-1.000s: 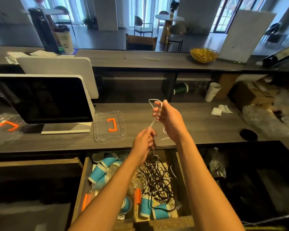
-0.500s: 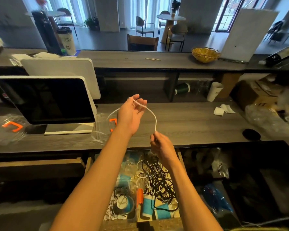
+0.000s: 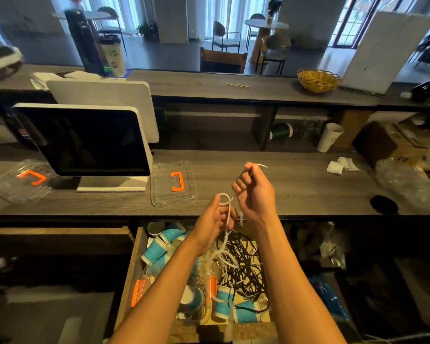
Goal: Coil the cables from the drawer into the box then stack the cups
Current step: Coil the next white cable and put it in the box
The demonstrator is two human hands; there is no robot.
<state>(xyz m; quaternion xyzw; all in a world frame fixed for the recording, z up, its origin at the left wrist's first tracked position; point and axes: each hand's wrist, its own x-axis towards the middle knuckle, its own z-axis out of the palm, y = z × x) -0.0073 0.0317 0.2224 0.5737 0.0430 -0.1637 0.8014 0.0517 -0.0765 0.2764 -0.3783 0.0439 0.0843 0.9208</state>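
Observation:
Both hands hold one thin white cable (image 3: 228, 211) above the open wooden drawer (image 3: 132, 266). My left hand (image 3: 215, 223) pinches a small loop of it low down, just over the drawer's back edge. My right hand (image 3: 255, 192) is higher and to the right, gripping the cable's end, which sticks out past the fingers. The cable trails down into the drawer. A tangle of black cables (image 3: 241, 264) lies there with several blue-and-white paper cups (image 3: 159, 249). A clear plastic box with an orange latch (image 3: 173, 182) lies on the counter left of my hands.
A white-framed screen on a stand (image 3: 85, 140) is at the counter's left, with a second clear lid (image 3: 20, 180) beside it. A white cup (image 3: 329, 137), crumpled paper (image 3: 340, 165) and plastic wrap (image 3: 405, 180) are at the right. A yellow basket (image 3: 318, 80) is on the upper ledge.
My left hand dropped from above the counter down to the drawer's edge, while my right hand rose from low to high, drawing the white cable into a small loop.

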